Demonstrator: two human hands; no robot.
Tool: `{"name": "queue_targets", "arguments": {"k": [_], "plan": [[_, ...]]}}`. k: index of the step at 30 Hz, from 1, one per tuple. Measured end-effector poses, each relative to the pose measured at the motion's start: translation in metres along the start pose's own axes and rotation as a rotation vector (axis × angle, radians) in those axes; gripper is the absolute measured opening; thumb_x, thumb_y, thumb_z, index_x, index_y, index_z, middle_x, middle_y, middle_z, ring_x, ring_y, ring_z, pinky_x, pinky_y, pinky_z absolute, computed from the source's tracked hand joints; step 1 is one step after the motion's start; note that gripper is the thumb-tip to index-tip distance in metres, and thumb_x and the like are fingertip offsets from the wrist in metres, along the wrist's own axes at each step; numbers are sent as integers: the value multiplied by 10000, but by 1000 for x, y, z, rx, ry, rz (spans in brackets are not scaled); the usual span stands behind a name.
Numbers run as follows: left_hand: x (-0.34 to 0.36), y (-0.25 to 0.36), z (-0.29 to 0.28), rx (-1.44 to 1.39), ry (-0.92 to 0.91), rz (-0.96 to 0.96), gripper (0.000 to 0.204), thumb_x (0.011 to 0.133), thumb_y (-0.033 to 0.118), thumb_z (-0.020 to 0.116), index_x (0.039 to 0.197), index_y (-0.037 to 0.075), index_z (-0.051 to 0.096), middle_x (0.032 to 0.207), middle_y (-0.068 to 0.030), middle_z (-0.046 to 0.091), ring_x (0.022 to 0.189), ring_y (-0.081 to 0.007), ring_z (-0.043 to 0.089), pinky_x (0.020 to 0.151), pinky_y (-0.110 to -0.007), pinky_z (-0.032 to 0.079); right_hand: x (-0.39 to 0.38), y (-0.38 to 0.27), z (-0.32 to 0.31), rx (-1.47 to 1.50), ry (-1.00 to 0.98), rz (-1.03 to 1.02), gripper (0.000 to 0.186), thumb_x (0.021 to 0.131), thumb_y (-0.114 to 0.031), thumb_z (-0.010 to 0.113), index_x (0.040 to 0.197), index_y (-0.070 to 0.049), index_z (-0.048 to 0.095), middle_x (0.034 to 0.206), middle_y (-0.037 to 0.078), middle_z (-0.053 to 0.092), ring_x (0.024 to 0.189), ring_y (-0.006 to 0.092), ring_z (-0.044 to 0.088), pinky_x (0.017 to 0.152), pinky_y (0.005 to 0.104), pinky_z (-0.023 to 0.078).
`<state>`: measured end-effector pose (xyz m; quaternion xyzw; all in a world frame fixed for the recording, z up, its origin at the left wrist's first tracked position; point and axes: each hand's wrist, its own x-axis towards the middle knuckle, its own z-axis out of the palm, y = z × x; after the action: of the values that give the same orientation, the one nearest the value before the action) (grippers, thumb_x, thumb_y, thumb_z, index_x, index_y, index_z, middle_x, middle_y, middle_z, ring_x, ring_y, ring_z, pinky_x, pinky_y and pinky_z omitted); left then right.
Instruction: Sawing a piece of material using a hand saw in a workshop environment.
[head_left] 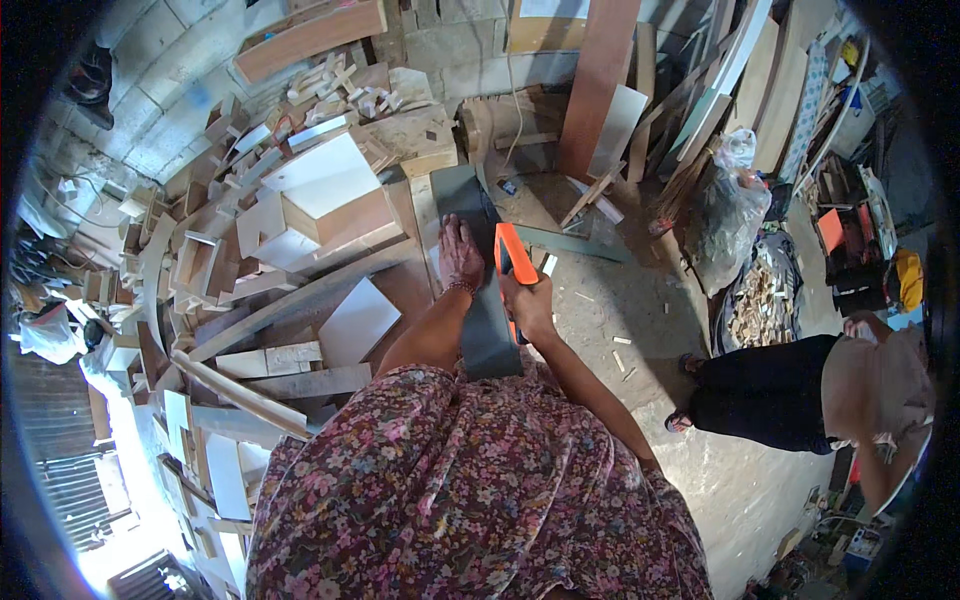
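Observation:
A long dark grey board [488, 345] runs from my lap away from me, its far end beside the wood pile. My left hand [461, 256] lies flat on it, fingers stretched forward and a beaded bracelet at the wrist. At the board's right edge, my right hand [528, 303] is wrapped round the orange and black handle of a handsaw [511, 250]. The saw's blade is seen nearly edge-on and mostly hidden, so I cannot tell whether it touches the board.
Wooden offcuts and a white panel [360, 323] crowd the left side. Tall planks [600, 90] lean on the far wall. Small wood scraps [621, 340] dot the floor. A person in dark trousers [765, 393] stands at the right, below a sack of wood pieces [762, 290].

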<state>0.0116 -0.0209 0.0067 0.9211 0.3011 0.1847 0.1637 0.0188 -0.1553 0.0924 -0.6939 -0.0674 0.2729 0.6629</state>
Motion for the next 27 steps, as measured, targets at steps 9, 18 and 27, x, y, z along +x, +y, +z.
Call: {"name": "queue_targets", "arguments": {"k": [9,18,27], "plan": [[-1,-12,9,36,50,0,374,805,91,360,1151,-32,432,1288,-189,331,1242,-311,252,1037,-372,201,-64,-39,-27,37,-115,103,107,737,-76,593,686,-31,510,527,2,470,422,88,440,390,255,342],[1,-5,12,-22,108,95,386,767,68,368,1125,-57,439,1269,-216,339,1226,-340,264,1030,-378,216,15,0,1,-53,-23,-29,113,712,-90,597,693,2,533,557,-3,471,507,77,423,456,268,356],[0,-4,2,19,3,-3,422,760,88,360,1153,-57,412,1299,-211,306,1241,-329,238,1037,-382,185,11,14,-4,-59,-53,-107,143,736,-135,602,712,-13,530,555,34,503,488,103,466,450,275,369]]}}
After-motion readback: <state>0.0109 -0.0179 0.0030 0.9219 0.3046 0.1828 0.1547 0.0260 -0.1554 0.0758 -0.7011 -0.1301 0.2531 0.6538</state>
